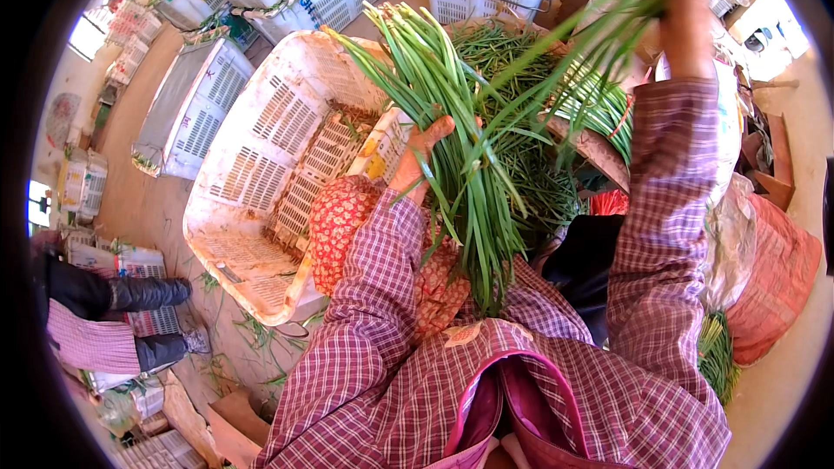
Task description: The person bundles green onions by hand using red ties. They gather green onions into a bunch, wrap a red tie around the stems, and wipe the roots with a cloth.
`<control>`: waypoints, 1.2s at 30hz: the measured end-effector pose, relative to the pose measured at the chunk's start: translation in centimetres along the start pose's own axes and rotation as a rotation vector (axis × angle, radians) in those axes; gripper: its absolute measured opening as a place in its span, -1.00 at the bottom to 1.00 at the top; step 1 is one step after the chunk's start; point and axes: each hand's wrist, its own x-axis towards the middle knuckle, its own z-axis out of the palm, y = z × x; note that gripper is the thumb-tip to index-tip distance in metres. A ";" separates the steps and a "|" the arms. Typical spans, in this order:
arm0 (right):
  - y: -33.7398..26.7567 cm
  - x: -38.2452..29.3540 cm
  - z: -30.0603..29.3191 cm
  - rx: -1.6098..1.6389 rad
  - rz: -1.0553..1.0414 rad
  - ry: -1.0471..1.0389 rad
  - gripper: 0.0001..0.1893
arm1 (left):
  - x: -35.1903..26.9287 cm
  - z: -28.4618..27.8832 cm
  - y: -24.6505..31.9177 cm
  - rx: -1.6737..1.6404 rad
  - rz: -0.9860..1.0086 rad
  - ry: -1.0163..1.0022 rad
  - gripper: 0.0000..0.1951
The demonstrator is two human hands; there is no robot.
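My left hand [423,146] is closed around a thick bunch of long green stalks [466,163], maybe garlic shoots or chives, whose leafy ends hang over my lap. Raised at the upper right, my right hand [687,6] grips some long green leaves [603,36] that trail down towards that bunch; its fingers are partly cut off by the top edge. Under and behind the bunch lies a heap of loose greens [502,65]. Right of the heap, a bundle of stalks [596,101] with a red tie rests on a board [589,150].
A soiled white plastic crate [228,208] stands tilted at my left. More crates [202,98] stand beyond it. Another person [104,332] is at the far left. An orange woven sack [772,273] lies at the right, and scraps of leaf [260,339] litter the floor.
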 end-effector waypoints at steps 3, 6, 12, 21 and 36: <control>-2.5 0.4 -2.3 -0.162 -0.418 0.046 -0.65 | 0.4 0.2 -0.2 0.015 0.009 -0.148 -0.48; 3.1 4.6 -6.3 -0.986 -0.285 -0.105 -0.71 | -0.6 0.9 0.7 0.005 0.044 -0.195 -0.48; 13.0 -5.2 4.3 -0.747 -0.137 -0.634 -0.41 | -0.7 2.5 0.9 0.037 0.017 -0.221 -0.42; 8.0 -2.6 2.1 -0.512 0.020 -0.327 -0.62 | -1.4 -0.8 -0.3 0.027 0.097 -0.119 -0.36; 13.0 -6.3 2.4 -0.568 0.006 -0.468 -0.56 | 0.3 2.5 0.2 0.307 0.095 0.123 -0.65</control>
